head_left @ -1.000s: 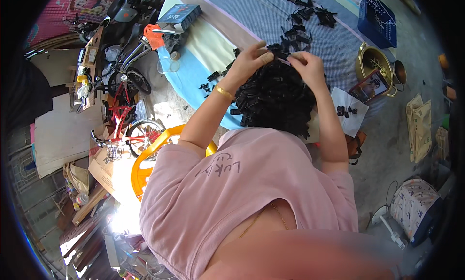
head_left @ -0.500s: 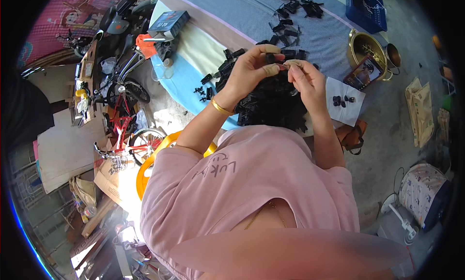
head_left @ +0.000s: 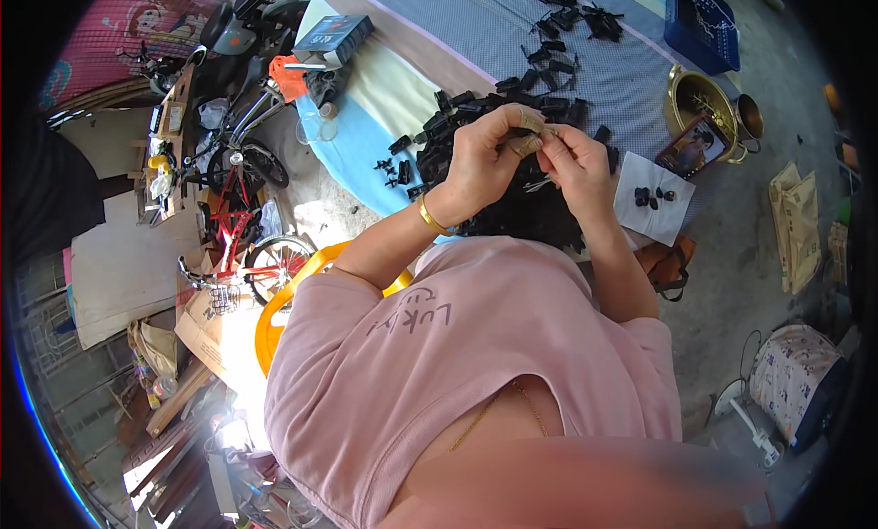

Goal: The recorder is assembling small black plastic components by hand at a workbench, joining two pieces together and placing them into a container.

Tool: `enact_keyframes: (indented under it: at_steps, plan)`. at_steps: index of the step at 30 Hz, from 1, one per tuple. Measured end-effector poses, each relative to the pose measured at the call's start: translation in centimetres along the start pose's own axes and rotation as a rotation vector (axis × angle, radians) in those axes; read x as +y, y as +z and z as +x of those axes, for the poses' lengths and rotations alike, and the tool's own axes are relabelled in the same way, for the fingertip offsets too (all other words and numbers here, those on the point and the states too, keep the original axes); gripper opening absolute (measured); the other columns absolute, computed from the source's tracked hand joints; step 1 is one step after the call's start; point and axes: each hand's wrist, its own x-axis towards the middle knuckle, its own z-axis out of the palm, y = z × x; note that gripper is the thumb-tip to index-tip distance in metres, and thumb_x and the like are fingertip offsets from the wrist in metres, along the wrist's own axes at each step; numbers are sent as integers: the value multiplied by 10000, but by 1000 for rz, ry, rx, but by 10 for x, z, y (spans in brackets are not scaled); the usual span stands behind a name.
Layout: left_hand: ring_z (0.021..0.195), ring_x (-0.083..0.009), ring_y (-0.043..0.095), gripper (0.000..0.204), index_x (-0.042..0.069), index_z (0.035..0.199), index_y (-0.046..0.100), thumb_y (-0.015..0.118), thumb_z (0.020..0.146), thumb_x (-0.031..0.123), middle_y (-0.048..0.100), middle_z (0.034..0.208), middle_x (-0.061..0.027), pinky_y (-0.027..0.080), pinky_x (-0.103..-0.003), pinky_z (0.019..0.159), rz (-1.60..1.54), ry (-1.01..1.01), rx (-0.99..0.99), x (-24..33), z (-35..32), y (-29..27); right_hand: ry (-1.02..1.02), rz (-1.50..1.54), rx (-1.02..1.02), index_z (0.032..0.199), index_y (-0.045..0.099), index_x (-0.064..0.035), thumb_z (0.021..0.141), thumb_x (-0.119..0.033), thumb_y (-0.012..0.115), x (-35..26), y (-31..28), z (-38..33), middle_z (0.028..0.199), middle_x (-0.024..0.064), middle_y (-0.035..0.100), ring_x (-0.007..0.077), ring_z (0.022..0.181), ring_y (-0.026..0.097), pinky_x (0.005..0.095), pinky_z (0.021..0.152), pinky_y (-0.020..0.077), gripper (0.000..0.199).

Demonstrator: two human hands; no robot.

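Note a large heap of small, black, plastic parts (head_left: 530, 223) at the near edge of a wide, blue, striped cloth (head_left: 439, 26), close to the torso, probably for short reach. Above it, observe the left hand (head_left: 485, 163) and right hand (head_left: 581, 168) in opposed pinches, with thumbs and index fingers drawn together and tips meeting, presumably for fine control. Cannot identify any piece between the covering fingertips. Find loose black parts (head_left: 604, 22) farther up the cloth, perhaps spread for easy picking. Toward the right edge, see a white paper sheet (head_left: 668, 227) under small, dark, glossy pieces (head_left: 642, 197), likely for separation. Beyond it, locate a flat, black-framed screen (head_left: 692, 147), apparently propped against a round, brass-coloured, metal pot (head_left: 681, 95) for viewing.
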Motion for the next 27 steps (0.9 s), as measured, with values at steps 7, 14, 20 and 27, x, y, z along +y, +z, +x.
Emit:
enact_keyframes:
  at_steps: [7,14,20,27]
  plan:
    - [751,-267,614,509,59,1167,442,639,703,-9,626,905,-117,491,-299,669,308,-99,49,8,6,0,3,-1,33,945,595,-14,869,-160,553,4,-9,5,668,-26,517,2,511,391,146,450,287,169]
    - [961,-243,557,638,82,1220,419,677,639,37,591,1024,-67,322,-468,967,785,99,-162,28,0,5,-243,-289,11,840,591,-4,709,-77,714,-4,-13,0,702,-33,545,3,586,438,141,528,345,194]
    - [1014,-234,559,537,-20,1170,463,704,700,76,594,1040,-86,424,-362,910,-306,-353,-271,27,6,-29,-170,-69,-126,785,565,-25,743,-73,672,-21,-39,-8,672,-57,480,6,587,398,154,520,313,124]
    - [827,-212,621,212,-14,886,522,656,772,104,590,865,-110,524,-302,747,-846,-782,-447,17,4,-23,-252,-71,-379,806,562,5,767,-102,666,-25,-32,1,718,-33,480,25,613,403,157,540,312,154]
